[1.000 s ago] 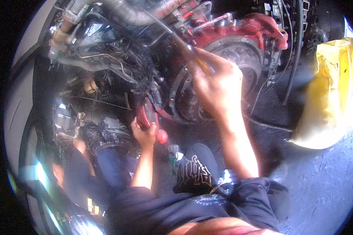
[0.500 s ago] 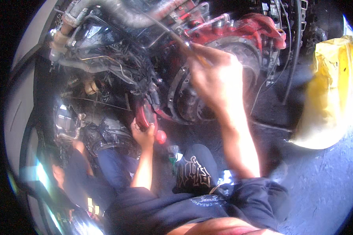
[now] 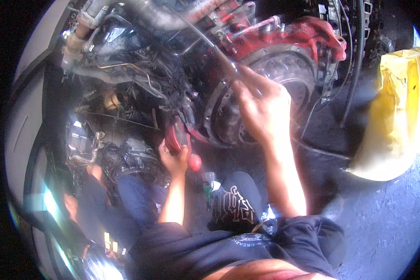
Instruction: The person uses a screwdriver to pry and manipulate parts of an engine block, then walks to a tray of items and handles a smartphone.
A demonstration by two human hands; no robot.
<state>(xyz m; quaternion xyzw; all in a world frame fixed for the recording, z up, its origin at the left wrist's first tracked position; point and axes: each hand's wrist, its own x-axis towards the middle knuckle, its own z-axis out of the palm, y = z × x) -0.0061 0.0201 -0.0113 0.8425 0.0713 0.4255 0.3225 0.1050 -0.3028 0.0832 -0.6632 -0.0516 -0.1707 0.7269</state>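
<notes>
My left hand [image 3: 173, 159] is closed around a red, rounded, shallow object [image 3: 176, 135], just below the dark underside of an engine [image 3: 168, 88]. What kind of object it is, I cannot make out. Raised in front of the red bell-shaped housing [image 3: 284, 36], my right hand [image 3: 265, 105] grips a long, thin rod-like tool [image 3: 210, 42]. The tool slants up and left toward a pale, thick pipe [image 3: 149, 11]; motion blurs it and its tip is unclear. My right hand partly covers the round, bolt-ringed plate [image 3: 291, 70] inside the housing.
A yellow and white sack [image 3: 389, 116] stands on the floor at the right. A dark hose [image 3: 352, 65] hangs near the housing. Below my left hand is a small red ball-shaped thing [image 3: 194, 162]. At the lower left, another person's arm [image 3: 95, 171] reaches toward metal parts [image 3: 79, 137].
My right hand has shifted slightly right and down, the tool still in its grip. The whole view has moved a little; my left hand keeps hold of the red object.
</notes>
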